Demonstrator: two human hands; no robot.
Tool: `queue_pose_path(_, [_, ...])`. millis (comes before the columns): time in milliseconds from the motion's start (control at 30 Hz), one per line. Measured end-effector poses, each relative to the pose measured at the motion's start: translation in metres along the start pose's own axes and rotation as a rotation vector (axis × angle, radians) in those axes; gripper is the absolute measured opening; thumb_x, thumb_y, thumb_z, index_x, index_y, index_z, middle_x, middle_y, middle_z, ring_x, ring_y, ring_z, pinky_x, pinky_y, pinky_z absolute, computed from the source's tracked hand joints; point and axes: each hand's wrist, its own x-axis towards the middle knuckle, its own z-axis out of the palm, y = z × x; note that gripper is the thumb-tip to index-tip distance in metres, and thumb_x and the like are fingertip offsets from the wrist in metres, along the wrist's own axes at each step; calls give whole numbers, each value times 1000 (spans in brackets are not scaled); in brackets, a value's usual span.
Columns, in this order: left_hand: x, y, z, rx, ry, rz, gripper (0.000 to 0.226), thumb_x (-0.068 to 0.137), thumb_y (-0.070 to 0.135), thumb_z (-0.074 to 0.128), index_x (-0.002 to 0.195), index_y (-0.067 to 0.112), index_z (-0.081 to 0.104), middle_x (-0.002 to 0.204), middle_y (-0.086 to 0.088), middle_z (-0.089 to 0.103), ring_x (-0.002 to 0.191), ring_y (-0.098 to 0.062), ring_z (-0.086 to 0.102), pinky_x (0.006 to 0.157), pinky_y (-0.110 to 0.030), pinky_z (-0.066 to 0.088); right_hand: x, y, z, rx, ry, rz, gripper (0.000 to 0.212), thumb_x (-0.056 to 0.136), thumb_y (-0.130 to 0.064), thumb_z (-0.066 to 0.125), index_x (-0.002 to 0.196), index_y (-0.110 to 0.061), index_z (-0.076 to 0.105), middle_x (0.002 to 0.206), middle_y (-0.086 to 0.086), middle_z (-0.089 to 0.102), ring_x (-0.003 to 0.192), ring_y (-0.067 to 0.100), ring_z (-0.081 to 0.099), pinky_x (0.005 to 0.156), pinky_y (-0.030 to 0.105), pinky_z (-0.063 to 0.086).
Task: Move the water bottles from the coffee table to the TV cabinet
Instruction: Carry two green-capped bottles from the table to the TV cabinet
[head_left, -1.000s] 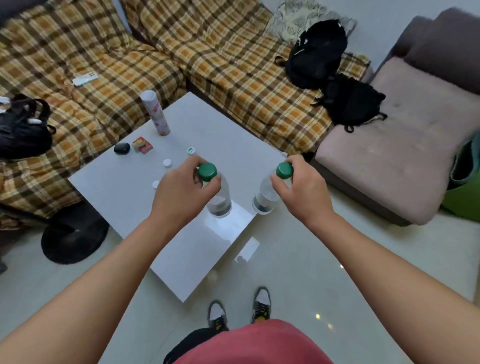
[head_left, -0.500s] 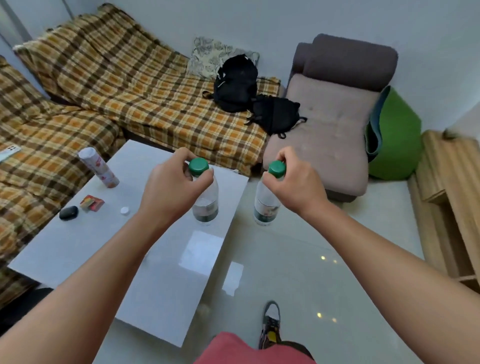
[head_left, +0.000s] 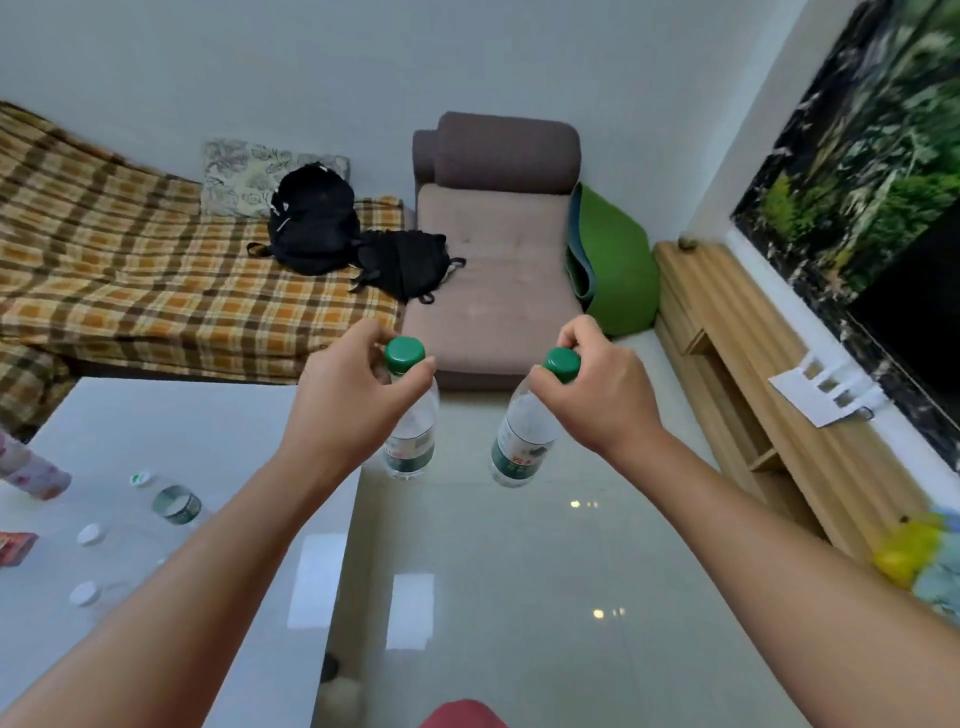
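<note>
I hold two clear water bottles with green caps by their necks, both hanging in the air. My left hand (head_left: 353, 400) grips the left bottle (head_left: 413, 441) just past the right edge of the white coffee table (head_left: 218, 415). My right hand (head_left: 597, 395) grips the right bottle (head_left: 522, 447) over the tiled floor. Three more clear bottles stand on the table at the left, seen from above: one with a green label (head_left: 174, 501) and two with white caps (head_left: 89, 534) (head_left: 84, 593). The wooden TV cabinet (head_left: 748, 364) runs along the right wall.
A plaid sofa (head_left: 156, 280) with two black bags (head_left: 317, 223) lies behind the table. A brown chair (head_left: 488, 291) and a green bag (head_left: 613, 270) stand ahead. A white paper (head_left: 815, 384) lies on the cabinet under the TV (head_left: 883, 171). A pink can (head_left: 31, 470) and a red packet (head_left: 13, 545) sit on the table.
Both bottles have been carried off the coffee table and to the right. My view has swung right, so the TV cabinet and the TV now show along the right side.
</note>
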Motion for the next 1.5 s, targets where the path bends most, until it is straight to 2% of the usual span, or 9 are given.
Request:
queue_pose_path(100, [-10, 35, 33, 7, -51, 70, 25, 88, 42, 75, 91, 21, 60, 74, -2, 67, 66, -20, 60, 64, -45, 54, -23, 36, -38, -27, 88, 50, 27, 78, -40, 64, 84, -25, 42, 63, 1, 55, 63, 29, 56, 55, 38, 44])
queue_pose_path(233, [-34, 82, 80, 2, -122, 141, 25, 89, 43, 73, 96, 22, 60, 81, 0, 71, 75, -20, 68, 69, -47, 58, -63, 87, -91, -63, 194, 109, 27, 80, -37, 66, 86, -23, 44, 63, 1, 56, 63, 29, 53, 53, 35, 37])
queue_pose_path(400, [-74, 145, 138, -21, -204, 202, 28, 89, 45, 72, 98, 21, 61, 86, 2, 72, 79, -19, 70, 71, -49, 60, -123, 149, -156, -56, 291, 229, 28, 81, -39, 68, 90, -22, 48, 68, 0, 57, 69, 32, 56, 62, 41, 49])
queue_pose_path(533, [-112, 195, 187, -50, -291, 256, 26, 88, 44, 74, 95, 22, 61, 81, 1, 73, 77, -22, 71, 70, -50, 60, -179, 198, -209, -65, 368, 303, 28, 80, -38, 68, 90, -24, 46, 67, -1, 56, 70, 33, 57, 63, 42, 50])
queue_pose_path(733, [-172, 268, 265, -99, -463, 351, 27, 87, 45, 74, 91, 22, 61, 74, 2, 70, 68, -20, 66, 64, -41, 54, -274, 265, -279, -155, 453, 452, 31, 80, -37, 70, 87, -25, 43, 67, 0, 56, 68, 33, 55, 59, 36, 43])
queue_pose_path(867, [-212, 316, 315, -134, -605, 443, 29, 90, 44, 72, 89, 18, 58, 66, 0, 63, 55, -14, 50, 54, -33, 42, -337, 303, -324, -219, 527, 571, 29, 82, -37, 67, 86, -29, 40, 69, 4, 61, 69, 36, 55, 60, 36, 40])
queue_pose_path(1100, [-267, 396, 409, -165, -814, 611, 27, 91, 46, 70, 91, 22, 58, 68, 8, 61, 58, -7, 54, 53, -24, 36, -423, 357, -380, -306, 648, 781, 27, 77, -46, 58, 87, -26, 43, 62, 0, 56, 66, 35, 56, 58, 37, 41])
queue_pose_path(1300, [-301, 455, 500, -188, -969, 693, 24, 92, 47, 68, 95, 24, 59, 72, 4, 65, 65, -14, 60, 58, -35, 49, -466, 417, -422, -356, 673, 995, 27, 80, -40, 65, 86, -26, 43, 60, -1, 55, 65, 33, 56, 57, 37, 43])
queue_pose_path(1500, [-331, 505, 600, -196, -1123, 769, 27, 91, 47, 69, 94, 23, 58, 65, 1, 63, 59, -12, 57, 55, -33, 41, -482, 483, -457, -423, 680, 1197, 29, 82, -41, 67, 86, -24, 44, 57, -4, 49, 58, 23, 49, 52, 33, 29])
